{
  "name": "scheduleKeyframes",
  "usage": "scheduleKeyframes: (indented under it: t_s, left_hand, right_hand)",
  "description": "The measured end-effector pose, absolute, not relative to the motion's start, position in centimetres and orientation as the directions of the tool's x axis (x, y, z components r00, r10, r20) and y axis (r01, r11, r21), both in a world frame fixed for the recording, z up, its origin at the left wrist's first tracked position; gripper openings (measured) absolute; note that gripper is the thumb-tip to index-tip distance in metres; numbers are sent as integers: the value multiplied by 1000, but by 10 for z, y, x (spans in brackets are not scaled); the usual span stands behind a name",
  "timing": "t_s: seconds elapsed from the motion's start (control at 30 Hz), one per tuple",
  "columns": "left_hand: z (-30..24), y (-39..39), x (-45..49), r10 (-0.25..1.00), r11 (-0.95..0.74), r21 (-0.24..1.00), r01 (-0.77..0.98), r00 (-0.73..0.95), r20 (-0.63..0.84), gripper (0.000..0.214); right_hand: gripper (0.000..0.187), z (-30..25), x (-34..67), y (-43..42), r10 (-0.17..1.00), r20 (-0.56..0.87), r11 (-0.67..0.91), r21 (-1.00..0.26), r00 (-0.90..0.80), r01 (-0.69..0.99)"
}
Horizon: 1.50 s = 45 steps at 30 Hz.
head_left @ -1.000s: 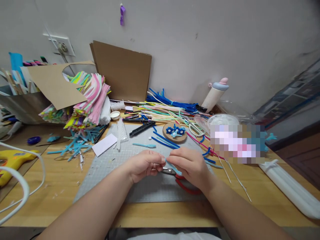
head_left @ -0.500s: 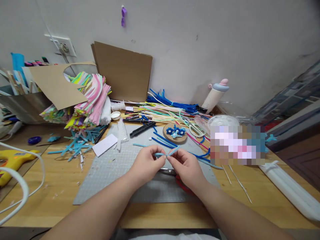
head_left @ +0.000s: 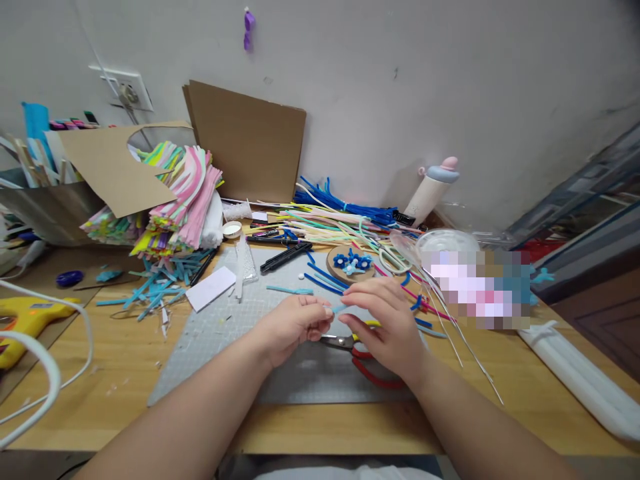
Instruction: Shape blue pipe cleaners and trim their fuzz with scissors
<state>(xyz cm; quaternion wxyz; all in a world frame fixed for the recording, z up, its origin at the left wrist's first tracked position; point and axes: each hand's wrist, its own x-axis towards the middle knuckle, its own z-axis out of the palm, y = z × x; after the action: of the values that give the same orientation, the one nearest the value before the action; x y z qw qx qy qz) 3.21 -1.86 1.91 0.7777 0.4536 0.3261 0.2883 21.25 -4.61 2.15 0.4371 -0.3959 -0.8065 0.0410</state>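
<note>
My left hand (head_left: 297, 323) is closed, pinching a short light-blue pipe cleaner (head_left: 339, 309) between thumb and fingertips. Most of that piece is hidden by the fingers. Close on its right, my right hand (head_left: 387, 327) has its thumb and fingers apart around the free end, and nothing shows gripped in it. Under the hands lie red-handled scissors (head_left: 377, 377) on the grey cutting mat (head_left: 220, 367). Another light-blue pipe cleaner (head_left: 290, 290) rests just beyond my left hand. Dark-blue pipe cleaners (head_left: 323, 280) lie beyond the hands, beside a round wooden disc (head_left: 333, 270) bearing small blue flowers (head_left: 353, 262).
Bundled pipe cleaners (head_left: 185, 193) and light-blue scraps (head_left: 160, 287) are at left, near a yellow glue gun (head_left: 30, 327). A white card (head_left: 211, 289) and black pens (head_left: 285, 257) lie on the mat. Wires (head_left: 475, 353) and a white wrapped bundle (head_left: 580, 380) are at right.
My right hand has let go of the pipe cleaner, opened and lifted slightly to the right. My left hand keeps its pinch and has turned a little. More of the scissors shows now.
</note>
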Motion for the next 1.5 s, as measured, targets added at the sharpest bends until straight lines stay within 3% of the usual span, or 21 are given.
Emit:
scheduleKeyframes:
  t_s: [0.1, 0.3, 0.4, 0.47, 0.53, 0.63, 0.73, 0.83, 0.9, 1.0, 1.1, 1.17, 1.37, 1.5]
  left_hand:
    - [19, -21, 31, 706, 473, 867, -158, 657, -265, 20]
    - [19, -22, 33, 729, 463, 867, -184, 636, -254, 20]
    - [18, -22, 36, 782, 388, 906, -171, 581, -225, 17]
    - [17, -23, 38, 840, 290, 951, -103, 504, -202, 13]
    - [16, -25, 40, 900, 168, 986, 24, 404, -163, 11]
    - [17, -28, 39, 948, -106, 967, 233, 318, 27, 8]
    - [20, -31, 37, 890, -394, 859, 326, 368, 269, 9]
    - [21, -29, 36, 885, -386, 866, 319, 394, 249, 9]
    - [20, -26, 35, 918, -202, 947, 251, 384, 94, 8]
    - [19, -21, 35, 909, 93, 993, 75, 400, -116, 10]
    - [19, -19, 36, 867, 237, 970, -47, 461, -189, 13]
    - [19, -20, 37, 849, 267, 960, -81, 492, -195, 15]
    - [17, -20, 37, 854, 235, 971, -40, 486, -187, 15]
    - [14, -21, 37, 882, 139, 988, 65, 445, -153, 13]
  right_hand:
    - [10, 20, 213, -43, 623, 651, 740, -310, -435, 596]
    - [14, 11, 211, -45, 614, 653, 751, -308, -444, 584]
    - [11, 9, 207, -50, 663, 626, 715, -367, -410, 595]
    - [8, 8, 203, -53, 756, 564, 631, -491, -333, 601]
    - [11, 6, 198, -54, 880, 424, 468, -706, -213, 531]
    - [17, 4, 195, -50, 990, 35, 54, -988, -134, 143]
    - [17, 5, 198, -42, 882, -299, -393, -893, -364, -219]
    - [14, 8, 203, -39, 759, -379, -564, -788, -529, -244]
    - [19, 11, 204, -40, 822, -307, -445, -871, -480, -206]
    - [20, 12, 205, -46, 966, -8, -8, -1000, -259, 1]
    - [11, 10, 207, -48, 907, 347, 417, -825, -240, 381]
    - [13, 8, 209, -48, 820, 458, 572, -650, -343, 500]
    - [25, 6, 214, -46, 701, 547, 709, -463, -458, 532]
    - [17, 5, 210, -48, 735, 545, 673, -517, -403, 529]
